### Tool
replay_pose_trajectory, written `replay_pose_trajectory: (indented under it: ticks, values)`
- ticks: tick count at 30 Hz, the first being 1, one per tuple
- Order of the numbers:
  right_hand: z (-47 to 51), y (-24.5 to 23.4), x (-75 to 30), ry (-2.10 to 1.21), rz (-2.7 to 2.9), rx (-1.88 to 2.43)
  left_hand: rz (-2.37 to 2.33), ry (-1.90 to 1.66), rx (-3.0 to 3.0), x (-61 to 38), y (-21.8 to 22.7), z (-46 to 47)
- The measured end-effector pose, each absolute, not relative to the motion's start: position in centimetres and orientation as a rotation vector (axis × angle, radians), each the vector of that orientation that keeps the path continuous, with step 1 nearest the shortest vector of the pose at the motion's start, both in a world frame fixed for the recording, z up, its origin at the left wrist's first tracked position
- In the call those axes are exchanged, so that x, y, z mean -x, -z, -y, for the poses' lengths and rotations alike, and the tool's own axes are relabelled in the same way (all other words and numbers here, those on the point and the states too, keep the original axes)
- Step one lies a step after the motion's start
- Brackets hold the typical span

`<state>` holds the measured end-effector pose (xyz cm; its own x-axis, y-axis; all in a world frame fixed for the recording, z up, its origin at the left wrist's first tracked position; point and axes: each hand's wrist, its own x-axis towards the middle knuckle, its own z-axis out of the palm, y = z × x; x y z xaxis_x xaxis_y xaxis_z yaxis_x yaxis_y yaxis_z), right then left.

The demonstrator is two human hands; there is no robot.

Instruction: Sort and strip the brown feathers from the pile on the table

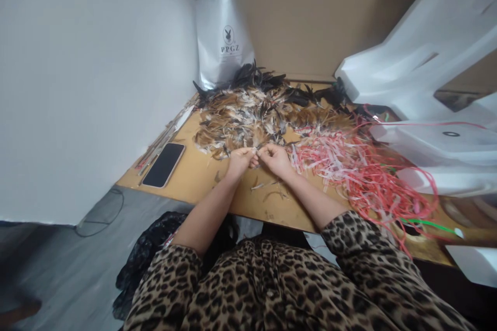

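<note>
My left hand (243, 159) and my right hand (275, 159) meet fingertip to fingertip above the near part of the wooden table. Both are closed in a pinch, and what lies between the fingers is too small to make out. Just beyond them spreads a heap of brown, cream and white feathers (236, 119), with black feathers (258, 77) along its far side. Right of my right hand lies a tangle of red and white strips (373, 170). A few loose feathers (275, 194) rest on the table below my hands.
A phone (163, 165) lies on the table (205, 186) at the left, beside thin sticks. A white printed bag (225, 36) stands behind the feathers. The white body of a machine (438, 134) fills the right side. A white panel (97, 72) borders the left.
</note>
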<state>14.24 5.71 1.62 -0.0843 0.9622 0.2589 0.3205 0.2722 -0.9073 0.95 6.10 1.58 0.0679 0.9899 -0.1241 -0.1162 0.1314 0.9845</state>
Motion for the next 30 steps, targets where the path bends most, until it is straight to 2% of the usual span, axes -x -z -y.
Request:
replay_pose_trajectory:
  ticks: [7, 12, 14, 17, 20, 25, 30]
  values:
    - [-5.0, -3.2, -14.7, -0.488, 1.987, 1.239, -1.209, -1.059, -1.216, -0.8, -1.3, -6.2]
    - [-4.7, -6.1, -16.2, -0.319, 2.324, 1.195, -1.074, -0.874, -1.649, -0.4, -1.5, -5.6]
    - [-5.0, -6.6, -17.2, -0.452, 2.301, 1.170, -0.959, -0.723, -1.705, -0.3, -1.8, -5.2]
    - [-5.7, -6.2, -18.3, -0.952, 2.100, 1.086, -0.795, -0.562, -1.593, -0.2, -2.8, -4.7]
    - [-6.2, -5.2, -18.4, -1.337, 1.765, 1.024, -0.709, -0.611, -1.414, -0.1, -3.4, -4.5]
    - [-5.9, -4.2, -16.4, -1.392, 1.337, 0.961, -0.655, -0.824, -0.959, -0.4, -2.7, -4.9]
    - [-5.7, -3.8, -15.5, -1.445, 1.188, 0.904, -0.589, -0.801, -0.741, -0.7, -2.0, -5.3]
